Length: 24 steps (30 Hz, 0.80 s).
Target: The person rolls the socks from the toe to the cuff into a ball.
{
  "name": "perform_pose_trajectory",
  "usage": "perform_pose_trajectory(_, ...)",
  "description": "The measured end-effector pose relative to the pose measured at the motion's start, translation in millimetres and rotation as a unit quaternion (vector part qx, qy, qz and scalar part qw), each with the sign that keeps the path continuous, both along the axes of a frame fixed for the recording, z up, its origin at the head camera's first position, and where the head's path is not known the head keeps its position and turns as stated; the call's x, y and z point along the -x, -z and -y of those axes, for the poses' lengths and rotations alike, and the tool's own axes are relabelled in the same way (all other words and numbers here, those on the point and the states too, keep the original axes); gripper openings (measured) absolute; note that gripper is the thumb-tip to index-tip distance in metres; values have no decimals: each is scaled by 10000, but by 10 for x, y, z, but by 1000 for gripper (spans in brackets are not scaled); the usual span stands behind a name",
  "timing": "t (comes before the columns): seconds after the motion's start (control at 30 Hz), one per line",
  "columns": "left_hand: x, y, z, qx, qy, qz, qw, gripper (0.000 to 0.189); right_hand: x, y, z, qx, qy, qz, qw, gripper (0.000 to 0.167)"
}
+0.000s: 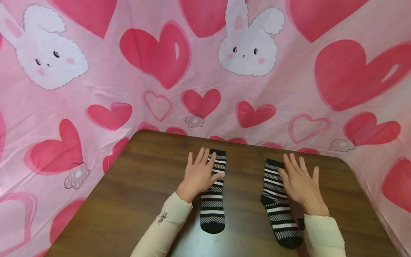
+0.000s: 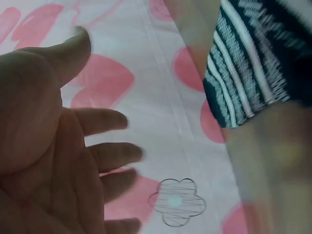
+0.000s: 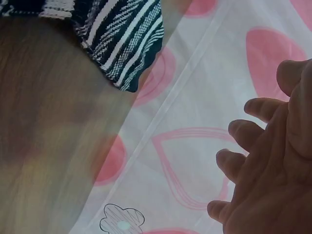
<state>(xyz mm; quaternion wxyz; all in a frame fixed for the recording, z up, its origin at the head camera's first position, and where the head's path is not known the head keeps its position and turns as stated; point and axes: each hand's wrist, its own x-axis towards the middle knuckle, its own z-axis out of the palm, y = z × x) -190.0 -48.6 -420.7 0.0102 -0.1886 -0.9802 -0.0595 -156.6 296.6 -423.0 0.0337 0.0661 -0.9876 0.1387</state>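
Two black-and-white striped socks lie apart on the wooden table. The left sock (image 1: 213, 205) lies straight, its toe toward the near edge, while the right sock (image 1: 280, 210) is bent at the heel and slants. Fingers spread, my left hand (image 1: 199, 175) hovers over the upper left side of the left sock. My right hand (image 1: 302, 184) is likewise spread, beside the right sock and partly over its right edge. Both wrist views show the palms holding nothing, with the left sock (image 2: 243, 63) and the right sock (image 3: 124, 44) away from the fingers.
The brown wooden table (image 1: 135, 200) has rounded far corners. A pink cloth (image 1: 205, 82) printed with hearts, rabbits and flowers hangs behind it and along both sides. A small dark piece (image 1: 300, 224) shows beside my right cuff.
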Motion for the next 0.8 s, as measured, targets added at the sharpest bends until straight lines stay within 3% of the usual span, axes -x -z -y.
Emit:
perform_pose_trajectory(0.1,-179,55,101,-232,-338,-53,9991,84,25,26,59,47,-39,-234,9997,66)
perform_pose_trajectory(0.2,-363,99,193,-367,-635,-153,9972,78,60,62,129,130,-88,-947,9954,59)
perform_pose_trajectory(0.33,-585,144,281,-600,-897,-285,9938,61,119,87,240,363,-186,-2187,9749,42)
perform_pose_trajectory(0.4,-679,172,305,-840,-1062,-294,9903,52,159,81,306,479,-231,-2525,9661,35)
perform_pose_trajectory(0.5,-794,228,316,-1269,-1369,-216,9822,43,251,65,424,568,-258,-2508,9660,31)
perform_pose_trajectory(0.6,-871,290,318,-1519,-1620,-54,9750,38,367,62,571,734,-189,-2121,9743,30)
perform_pose_trajectory(0.8,-948,423,345,-1736,-1788,619,9665,42,592,175,898,1342,144,-1495,9795,28)
